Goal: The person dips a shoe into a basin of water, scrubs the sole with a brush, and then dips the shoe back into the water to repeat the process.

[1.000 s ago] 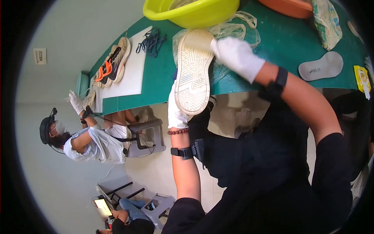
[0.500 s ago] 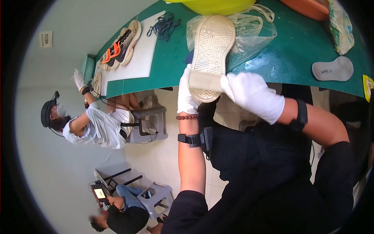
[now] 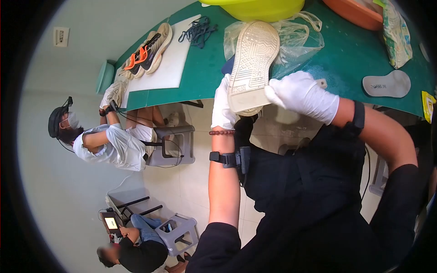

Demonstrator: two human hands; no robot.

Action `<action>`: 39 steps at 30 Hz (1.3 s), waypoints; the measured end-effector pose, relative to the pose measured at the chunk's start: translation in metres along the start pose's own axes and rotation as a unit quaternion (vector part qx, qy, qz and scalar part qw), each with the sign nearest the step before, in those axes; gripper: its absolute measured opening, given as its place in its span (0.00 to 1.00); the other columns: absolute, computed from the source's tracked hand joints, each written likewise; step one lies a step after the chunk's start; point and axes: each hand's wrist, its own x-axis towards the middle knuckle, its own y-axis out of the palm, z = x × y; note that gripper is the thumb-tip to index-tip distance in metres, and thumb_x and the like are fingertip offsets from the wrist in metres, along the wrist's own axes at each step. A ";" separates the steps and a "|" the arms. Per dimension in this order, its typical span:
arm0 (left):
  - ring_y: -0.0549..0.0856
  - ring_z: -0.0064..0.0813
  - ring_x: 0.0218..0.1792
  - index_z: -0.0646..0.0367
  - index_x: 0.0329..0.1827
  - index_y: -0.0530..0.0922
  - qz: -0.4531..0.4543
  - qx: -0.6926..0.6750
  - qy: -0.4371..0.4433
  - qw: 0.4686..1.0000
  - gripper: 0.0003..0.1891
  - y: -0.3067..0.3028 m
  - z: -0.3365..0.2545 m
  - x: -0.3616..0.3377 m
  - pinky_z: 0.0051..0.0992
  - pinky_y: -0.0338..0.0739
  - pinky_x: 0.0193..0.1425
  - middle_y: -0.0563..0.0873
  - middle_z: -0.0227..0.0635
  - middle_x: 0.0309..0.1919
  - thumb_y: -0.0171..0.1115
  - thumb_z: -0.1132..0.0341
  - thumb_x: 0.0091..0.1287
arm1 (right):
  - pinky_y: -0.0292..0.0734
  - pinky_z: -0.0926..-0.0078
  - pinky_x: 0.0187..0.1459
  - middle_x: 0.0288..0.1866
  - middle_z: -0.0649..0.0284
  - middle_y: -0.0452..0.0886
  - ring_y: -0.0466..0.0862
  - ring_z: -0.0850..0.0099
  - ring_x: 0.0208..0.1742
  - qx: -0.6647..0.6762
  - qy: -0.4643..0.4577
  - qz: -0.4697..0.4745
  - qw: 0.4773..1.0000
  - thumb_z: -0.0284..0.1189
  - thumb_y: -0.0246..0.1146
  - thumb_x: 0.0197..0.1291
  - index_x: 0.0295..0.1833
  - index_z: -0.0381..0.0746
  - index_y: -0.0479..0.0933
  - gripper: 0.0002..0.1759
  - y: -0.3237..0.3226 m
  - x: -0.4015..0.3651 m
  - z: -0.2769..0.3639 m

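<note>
A shoe [image 3: 256, 59] is held sole up over the table's near edge, its patterned off-white sole facing me and a bit of dark blue upper showing at its left. My gloved left hand [image 3: 223, 107] grips it from the left and beneath; most of those fingers are behind the shoe. In my gloved right hand [image 3: 300, 94] is a pale brush [image 3: 248, 99], closed around its handle, whose end sticks out on the right. The brush head lies across the heel part of the sole; its bristles are hidden.
Plastic bag [image 3: 298, 43], yellow-green basin [image 3: 259, 9], orange basin [image 3: 357, 13], grey insole [image 3: 387, 84], blue laces [image 3: 199, 32] and a sneaker pair [image 3: 152, 50] on a white board [image 3: 170, 68] share the green table [image 3: 200, 77]. Two people [image 3: 114, 141] sit at left.
The brush has moved slightly down along the sole toward the heel end. The co-worker's raised gloved hand has come down to a shoe at the table's left end.
</note>
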 end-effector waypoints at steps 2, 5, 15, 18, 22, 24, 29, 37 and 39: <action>0.87 0.36 0.52 0.62 0.64 0.75 -0.006 0.020 0.000 1.000 0.23 0.014 -0.006 -0.007 0.35 0.81 0.60 0.86 0.42 0.55 0.41 0.54 0.81 | 0.80 0.55 0.26 0.23 0.55 0.82 0.86 0.56 0.25 -0.049 0.000 0.039 0.998 0.43 0.52 0.69 0.42 0.44 0.80 0.16 -0.008 0.003 -0.015; 0.87 0.37 0.51 0.62 0.63 0.76 0.012 0.018 0.006 1.000 0.23 0.010 -0.004 -0.006 0.37 0.82 0.59 0.86 0.42 0.54 0.40 0.55 0.82 | 0.80 0.55 0.25 0.24 0.56 0.83 0.86 0.54 0.24 -0.146 0.021 0.071 0.986 0.45 0.54 0.67 0.41 0.44 0.79 0.17 -0.027 0.017 -0.023; 0.88 0.37 0.50 0.63 0.63 0.75 0.053 -0.041 -0.009 0.998 0.22 -0.006 0.001 0.009 0.37 0.84 0.56 0.86 0.42 0.54 0.40 0.56 0.81 | 0.83 0.53 0.29 0.31 0.55 0.84 0.88 0.55 0.30 -0.058 -0.021 -0.012 0.998 0.41 0.54 0.65 0.41 0.44 0.78 0.13 0.005 0.014 -0.029; 0.88 0.36 0.50 0.63 0.64 0.74 -0.007 -0.033 -0.013 0.999 0.22 0.013 -0.008 -0.007 0.37 0.84 0.57 0.86 0.42 0.55 0.40 0.56 0.82 | 0.82 0.62 0.24 0.25 0.59 0.83 0.87 0.60 0.28 -0.206 0.092 -0.097 0.969 0.35 0.56 0.65 0.39 0.44 0.78 0.08 -0.001 0.022 -0.058; 0.88 0.35 0.50 0.63 0.64 0.74 0.062 -0.014 0.017 0.998 0.21 -0.010 0.003 0.006 0.35 0.84 0.57 0.86 0.41 0.54 0.41 0.57 0.81 | 0.83 0.59 0.26 0.26 0.58 0.83 0.87 0.58 0.28 -0.059 -0.008 -0.098 0.993 0.36 0.56 0.65 0.40 0.46 0.78 0.08 0.004 -0.020 0.006; 0.88 0.36 0.51 0.63 0.64 0.74 0.007 -0.021 0.004 1.000 0.22 0.006 -0.003 -0.006 0.35 0.84 0.58 0.86 0.41 0.54 0.42 0.56 0.81 | 0.82 0.59 0.25 0.24 0.58 0.82 0.87 0.57 0.26 -0.074 0.061 -0.030 0.995 0.37 0.57 0.64 0.40 0.45 0.77 0.09 0.013 -0.024 0.021; 0.87 0.37 0.51 0.63 0.64 0.74 -0.004 -0.035 -0.004 0.999 0.23 0.003 0.000 -0.006 0.35 0.84 0.58 0.86 0.41 0.55 0.43 0.55 0.80 | 0.80 0.58 0.23 0.23 0.57 0.81 0.85 0.58 0.24 -0.059 0.081 -0.125 0.987 0.33 0.57 0.63 0.38 0.42 0.76 0.07 0.023 -0.019 0.005; 0.87 0.37 0.52 0.63 0.64 0.75 0.000 -0.043 0.009 0.999 0.23 -0.009 0.006 0.001 0.36 0.84 0.57 0.85 0.43 0.56 0.46 0.54 0.79 | 0.83 0.55 0.29 0.28 0.57 0.83 0.88 0.58 0.30 -0.055 0.132 -0.110 0.984 0.34 0.59 0.61 0.39 0.40 0.77 0.09 0.021 -0.003 -0.008; 0.87 0.37 0.53 0.63 0.65 0.75 -0.009 -0.007 0.020 1.000 0.23 -0.009 0.005 0.001 0.36 0.84 0.59 0.85 0.44 0.57 0.45 0.53 0.80 | 0.83 0.56 0.29 0.28 0.56 0.84 0.88 0.57 0.31 -0.036 0.088 -0.090 0.991 0.34 0.59 0.61 0.41 0.40 0.78 0.09 0.010 -0.010 0.014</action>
